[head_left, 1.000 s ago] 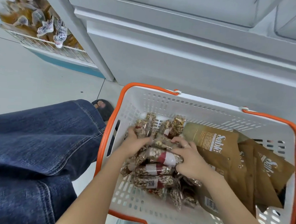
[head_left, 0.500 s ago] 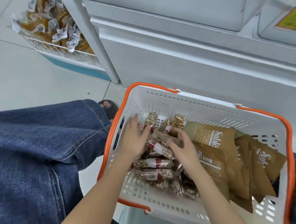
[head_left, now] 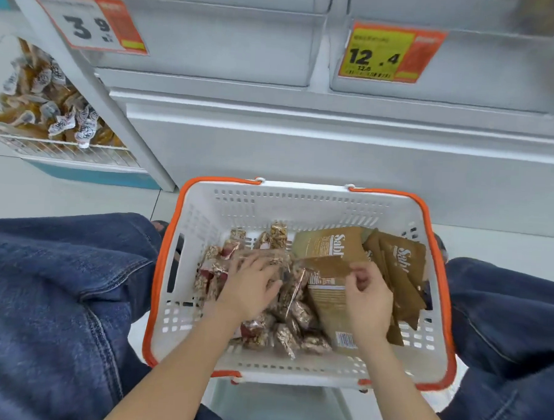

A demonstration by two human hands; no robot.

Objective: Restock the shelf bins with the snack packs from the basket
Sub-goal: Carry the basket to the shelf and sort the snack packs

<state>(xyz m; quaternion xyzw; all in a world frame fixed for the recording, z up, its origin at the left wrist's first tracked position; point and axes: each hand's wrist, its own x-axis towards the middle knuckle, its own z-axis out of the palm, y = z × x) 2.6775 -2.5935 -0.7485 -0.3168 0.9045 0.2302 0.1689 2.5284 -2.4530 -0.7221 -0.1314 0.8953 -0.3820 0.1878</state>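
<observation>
A white basket with an orange rim sits on the floor between my knees. Clear packs of nut bars are heaped in its left half, and brown Sablé pouches are stacked in its right half. My left hand lies on top of the nut packs with its fingers spread. My right hand is over a brown pouch, thumb and curled fingers pinching its bent top edge. Two white shelf bins hang above the basket; their insides are hidden.
Price tags reading 3.9 and 12.4 hang on the bin fronts. A wire rack of small wrapped snacks stands at the left. My jeans-clad legs flank the basket. A white shelf base rises right behind it.
My view has tilted up, so the bins and price tags now show. My right hand left the nut packs and moved right onto a brown pouch. My left hand stays on the nut packs.
</observation>
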